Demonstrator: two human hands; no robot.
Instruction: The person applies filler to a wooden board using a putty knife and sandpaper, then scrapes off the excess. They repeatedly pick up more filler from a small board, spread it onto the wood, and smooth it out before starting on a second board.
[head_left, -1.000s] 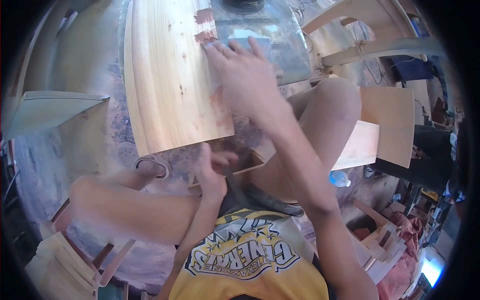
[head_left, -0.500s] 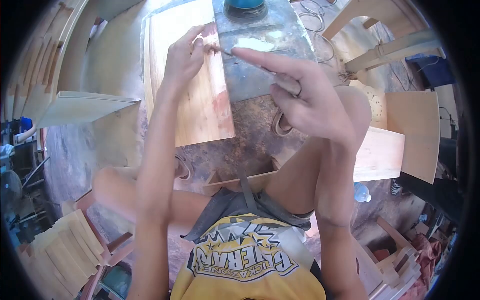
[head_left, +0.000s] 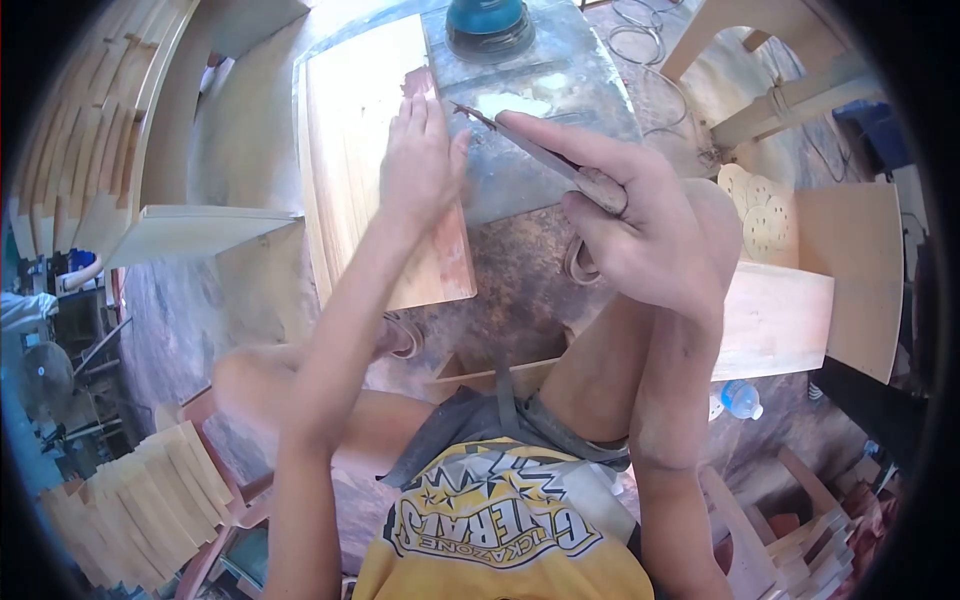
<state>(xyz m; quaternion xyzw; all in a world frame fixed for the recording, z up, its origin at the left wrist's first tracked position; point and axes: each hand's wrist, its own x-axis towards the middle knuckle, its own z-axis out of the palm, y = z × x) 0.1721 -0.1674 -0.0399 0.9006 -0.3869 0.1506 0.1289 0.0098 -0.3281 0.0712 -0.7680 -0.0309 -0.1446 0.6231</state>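
Note:
A pale wooden board [head_left: 350, 160] lies on the work surface, with reddish-brown filler smeared along its right edge. My left hand [head_left: 422, 160] rests flat on that edge, fingers straight, just below a filler patch [head_left: 418, 82]. To its right, above the work surface, my right hand [head_left: 645, 220] is closed around a putty knife [head_left: 540, 152]. The knife's thin blade points up and left, and dark reddish filler clings to its tip. Part of its worn handle is hidden in my palm.
A teal power sander [head_left: 488, 22] stands on the grey work surface [head_left: 515, 185] at the top. Perforated sanding discs [head_left: 765, 222] and a wooden panel [head_left: 845, 270] are on the right, near a water bottle [head_left: 742, 400]. Stacked wooden pieces [head_left: 150, 500] sit at lower left.
My left hand has left the knife tip, moved down and right, and flattened onto the board's edge. The knife has drawn slightly right, and the filler patch now shows.

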